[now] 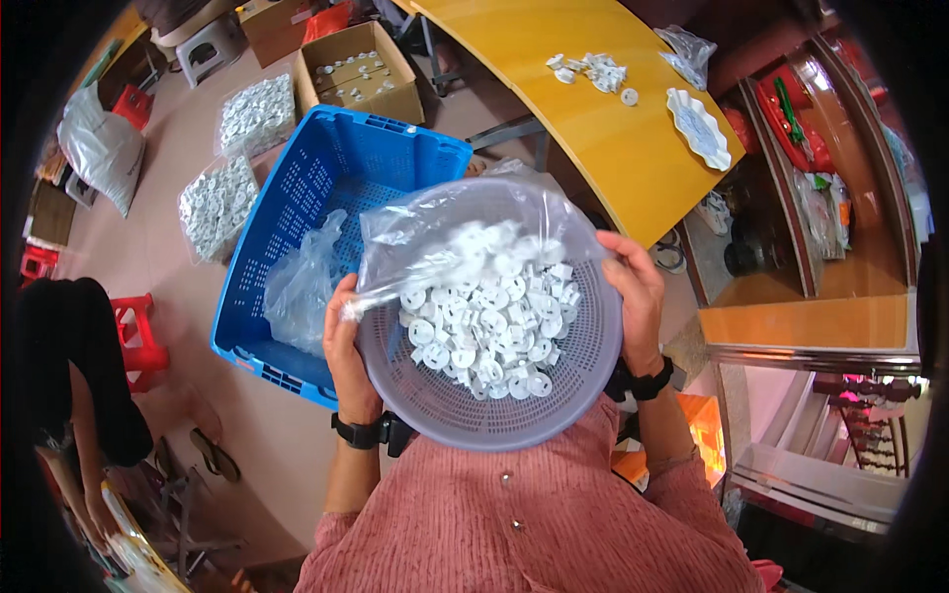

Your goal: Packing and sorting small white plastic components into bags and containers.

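Observation:
In front of my chest I hold a round grey-purple plastic basket (494,427) with perforated sides. A heap of small white round plastic parts (494,331) lies in it. Across its far half stretches a clear plastic bag (415,232), with more white parts blurred beneath the film. My left hand (348,351) is closed at the basket's left rim, a gathered edge of the bag by its fingertips. On the right rim my right hand (638,296) is closed, thumb uppermost, near the bag's other end. Fingers beneath the rim are hidden.
A blue crate (287,217) with a crumpled clear bag (306,282) stands beyond my left hand. Bags of white parts (219,203) and a cardboard box (371,79) lie farther off. A yellow table (583,148) is ahead; another person's arm (94,484) shows at left.

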{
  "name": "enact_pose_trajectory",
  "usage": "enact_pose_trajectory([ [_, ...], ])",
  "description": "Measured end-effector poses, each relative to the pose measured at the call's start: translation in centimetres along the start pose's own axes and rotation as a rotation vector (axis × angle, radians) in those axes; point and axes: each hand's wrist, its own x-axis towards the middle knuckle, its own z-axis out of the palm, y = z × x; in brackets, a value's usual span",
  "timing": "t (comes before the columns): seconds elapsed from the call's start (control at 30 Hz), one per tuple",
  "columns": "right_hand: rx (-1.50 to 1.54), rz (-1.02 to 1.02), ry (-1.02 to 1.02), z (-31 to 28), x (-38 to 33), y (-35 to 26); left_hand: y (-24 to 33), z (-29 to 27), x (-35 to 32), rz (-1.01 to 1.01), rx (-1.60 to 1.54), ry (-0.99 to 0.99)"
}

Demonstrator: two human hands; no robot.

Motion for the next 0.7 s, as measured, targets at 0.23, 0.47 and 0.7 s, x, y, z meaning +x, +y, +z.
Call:
enact_pose_trajectory([
  [0.23,-0.152,-0.020,-0.250,5.9,7.8,-0.3,3.1,-2.7,3.9,-0.204,-0.533,0.137],
  [0.47,-0.299,0.194,-0.355,12.6,16.0,4.9,6.0,-6.7,7.3,-0.222,-0.400,0.267],
  [0.7,-0.328,0.479,-0.455,17.6,19.5,12.0,4.1,-12.7,9.7,-0.313,-0.214,0.472],
])
